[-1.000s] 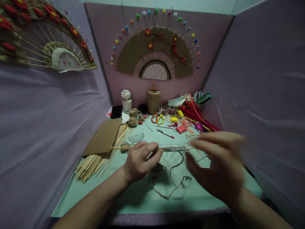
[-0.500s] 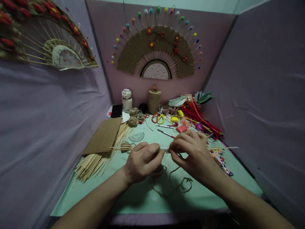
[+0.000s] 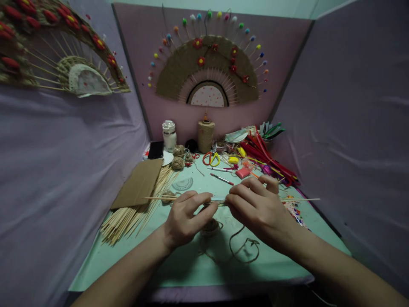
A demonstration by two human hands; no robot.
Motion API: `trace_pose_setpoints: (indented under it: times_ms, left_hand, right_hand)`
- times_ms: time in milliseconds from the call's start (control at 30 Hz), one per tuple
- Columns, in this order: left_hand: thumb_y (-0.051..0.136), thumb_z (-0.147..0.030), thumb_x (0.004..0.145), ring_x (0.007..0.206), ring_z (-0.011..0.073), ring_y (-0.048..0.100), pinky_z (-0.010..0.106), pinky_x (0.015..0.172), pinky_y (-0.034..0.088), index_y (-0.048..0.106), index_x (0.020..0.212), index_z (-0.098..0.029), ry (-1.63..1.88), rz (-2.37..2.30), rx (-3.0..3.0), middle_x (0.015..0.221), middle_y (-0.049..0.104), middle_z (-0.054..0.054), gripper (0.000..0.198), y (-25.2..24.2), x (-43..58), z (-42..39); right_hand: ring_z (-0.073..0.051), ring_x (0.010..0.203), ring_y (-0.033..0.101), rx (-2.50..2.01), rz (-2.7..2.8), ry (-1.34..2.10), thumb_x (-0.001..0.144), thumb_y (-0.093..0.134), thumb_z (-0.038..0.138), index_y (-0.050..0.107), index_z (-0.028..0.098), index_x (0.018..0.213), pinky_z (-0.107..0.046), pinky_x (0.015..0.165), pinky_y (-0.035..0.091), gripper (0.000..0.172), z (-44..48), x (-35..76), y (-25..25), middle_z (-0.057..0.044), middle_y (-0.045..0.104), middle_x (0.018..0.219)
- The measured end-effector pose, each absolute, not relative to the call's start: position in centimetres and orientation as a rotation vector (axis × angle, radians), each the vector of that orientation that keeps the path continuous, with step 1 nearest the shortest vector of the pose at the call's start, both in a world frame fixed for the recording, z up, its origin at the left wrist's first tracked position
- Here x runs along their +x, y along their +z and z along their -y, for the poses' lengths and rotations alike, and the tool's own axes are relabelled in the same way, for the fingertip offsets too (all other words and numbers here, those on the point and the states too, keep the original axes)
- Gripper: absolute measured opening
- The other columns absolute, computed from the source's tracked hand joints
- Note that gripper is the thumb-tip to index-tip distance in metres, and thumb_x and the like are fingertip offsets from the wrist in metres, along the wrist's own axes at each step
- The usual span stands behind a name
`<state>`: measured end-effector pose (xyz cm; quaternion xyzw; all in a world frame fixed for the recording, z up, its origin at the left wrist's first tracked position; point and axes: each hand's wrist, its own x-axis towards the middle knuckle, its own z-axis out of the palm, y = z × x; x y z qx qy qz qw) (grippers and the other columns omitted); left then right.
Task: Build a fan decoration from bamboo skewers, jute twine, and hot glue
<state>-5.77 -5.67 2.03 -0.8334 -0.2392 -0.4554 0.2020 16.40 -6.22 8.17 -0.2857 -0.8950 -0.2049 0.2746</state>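
Observation:
Thin wooden skewers (image 3: 300,199) lie level across both hands above the table, their ends sticking out on either side. My left hand (image 3: 188,217) is closed on them, thumb and fingers pinching near the middle. Close beside it, my right hand (image 3: 255,207) has its fingers curled over the skewers. Between the two hands a short stretch shows, with what looks like twine around it; the detail is too small to tell. Below hangs or lies a loose length of jute twine (image 3: 244,260), running toward a small ball of twine (image 3: 210,227) under the hands.
At left, a cardboard sheet (image 3: 137,183) rests on a pile of skewers (image 3: 119,224). Behind are a protractor (image 3: 182,183), twine balls (image 3: 178,163), a twine spool (image 3: 206,136), scissors (image 3: 211,158) and a paintbrush (image 3: 221,178). Red strips (image 3: 271,155) lie at right. Decorated fans (image 3: 236,85) hang on the walls.
Both hands stay on the skewers, with small finger shifts. My left fingers have loosened slightly, and the right fingers curl further over. The loose twine below has moved a little.

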Motion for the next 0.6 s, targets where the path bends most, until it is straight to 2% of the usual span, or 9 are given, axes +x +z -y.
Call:
trace_pose_setpoints:
  times_ms: [233,400,600]
  left_hand:
    - [0.063,-0.01,0.086,0.085,0.0148,0.065,0.03,0.075,0.054,0.067,0.107,-0.017,-1.317,0.682,-2.314,0.101,0.068,0.008,0.022,2.5,-5.6,5.7]
    - [0.066,-0.011,0.084,0.087,0.0167,0.064,0.031,0.077,0.053,0.063,0.104,-0.016,-1.287,0.722,-2.292,0.098,0.069,0.008,0.02,3.0,-5.2,6.0]
    - [0.068,-0.019,0.085,0.086,0.017,0.066,0.033,0.08,0.048,0.061,0.101,-0.016,-1.198,0.867,-2.256,0.09,0.071,0.006,0.018,3.3,-5.7,6.5]
  right_hand:
    - [-0.019,0.095,0.06,-0.657,2.396,-0.403,0.096,0.054,0.02,0.063,0.02,0.101,-0.04,0.092,0.032,0.011,5.7,17.4,7.9,-0.004,0.073,0.101]
    - [-0.015,0.084,0.063,-0.61,2.37,-0.308,0.094,0.053,0.013,0.06,0.018,0.095,-0.036,0.086,0.037,0.009,5.3,17.3,7.7,-0.002,0.074,0.092]
    - [-0.015,0.084,0.065,-0.614,2.329,-0.33,0.094,0.051,0.011,0.06,0.018,0.094,-0.038,0.09,0.037,0.012,5.3,17.1,7.0,-0.003,0.074,0.092]
